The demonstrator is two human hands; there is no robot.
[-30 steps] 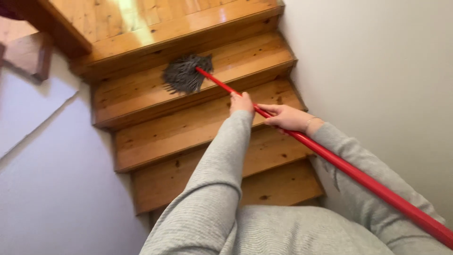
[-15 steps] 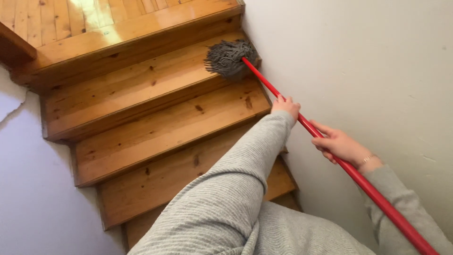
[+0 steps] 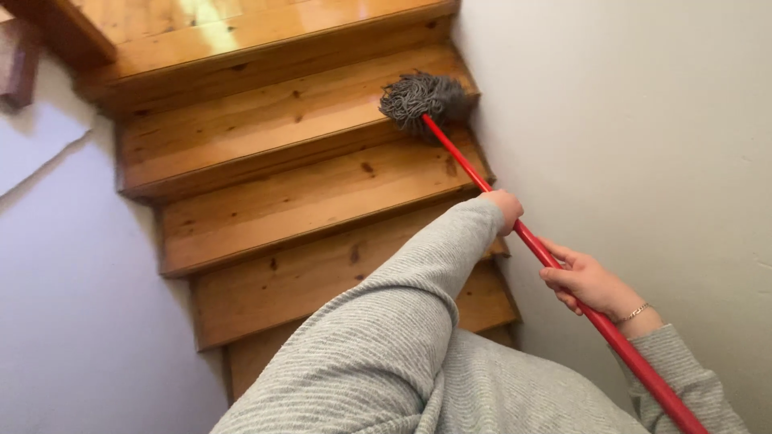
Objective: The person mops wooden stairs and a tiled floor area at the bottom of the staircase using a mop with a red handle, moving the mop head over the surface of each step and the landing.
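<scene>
Both hands are on the red mop handle (image 3: 466, 165). The left hand (image 3: 507, 210) sits higher up the shaft, fingers wrapped tight round it, mostly hidden behind the grey sleeve (image 3: 402, 313). The right hand (image 3: 585, 283) grips lower, nearer the body, fingers curled closed on the handle with a thin bracelet (image 3: 637, 312) at the wrist. Beyond the left fingers the handle runs up and away to the grey mop head (image 3: 422, 98), which lies flat on a wooden step (image 3: 265, 120), pressed into the corner where that step meets the white wall (image 3: 643, 120). Two more steps lie between the mop head and the hands.
</scene>
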